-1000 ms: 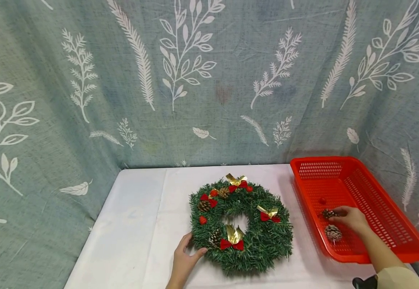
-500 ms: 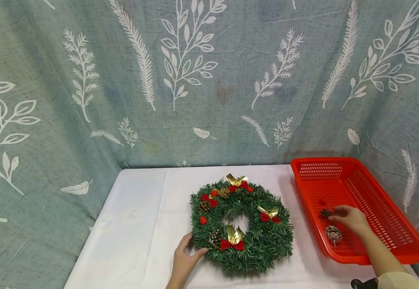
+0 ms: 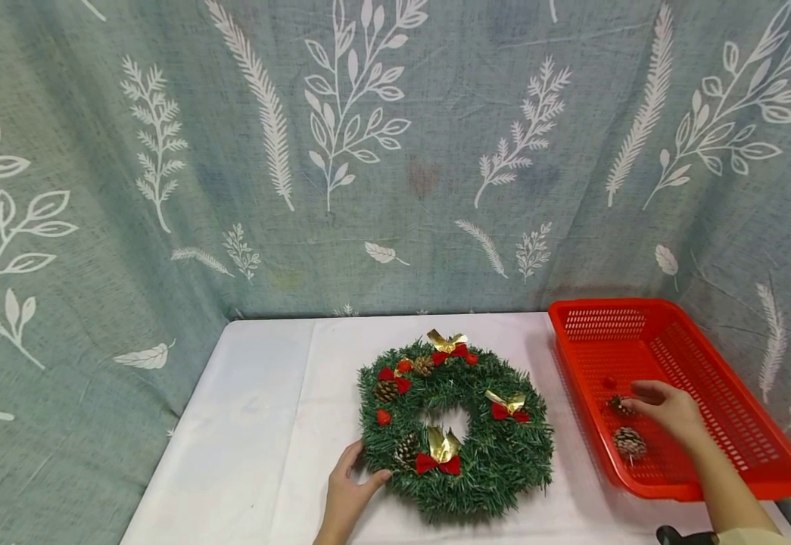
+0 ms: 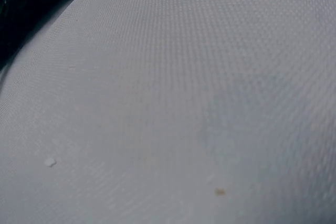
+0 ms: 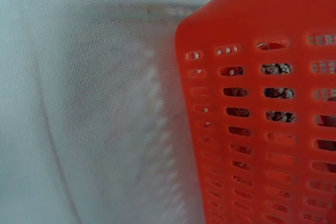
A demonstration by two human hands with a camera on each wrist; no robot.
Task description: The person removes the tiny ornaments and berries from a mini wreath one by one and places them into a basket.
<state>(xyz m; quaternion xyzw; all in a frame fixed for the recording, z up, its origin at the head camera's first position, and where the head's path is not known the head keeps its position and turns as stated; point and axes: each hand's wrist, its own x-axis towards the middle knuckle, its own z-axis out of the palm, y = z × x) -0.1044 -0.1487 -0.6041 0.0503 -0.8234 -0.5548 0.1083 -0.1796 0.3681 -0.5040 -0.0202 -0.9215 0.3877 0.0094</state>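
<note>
A green wreath (image 3: 504, 462) lies flat on the white table, dressed with pine cones, red berries and red-and-gold bows. My left hand (image 3: 347, 496) grips its near left edge, thumb on the near side and fingers curled along the outer left side. Inside the red plastic basket (image 3: 715, 371) at the right, my right hand (image 3: 671, 412) hovers with thumb and forefinger spread. Its thumb tip is right at a small dark pine cone (image 3: 616, 405). A larger white-tipped pine cone (image 3: 630, 443) sits nearer the basket's front, and a red berry (image 3: 609, 382) lies just beyond the small one.
The right wrist view is filled by the slotted red basket wall (image 5: 252, 145), pine cones showing through its slots, beside the white tablecloth (image 5: 94, 103). A patterned grey-green curtain (image 3: 395, 257) hangs behind the table and along both sides.
My right hand's fingers have spread away from the small pine cone, which has shifted slightly. The left hand and the wreath have stayed in place.
</note>
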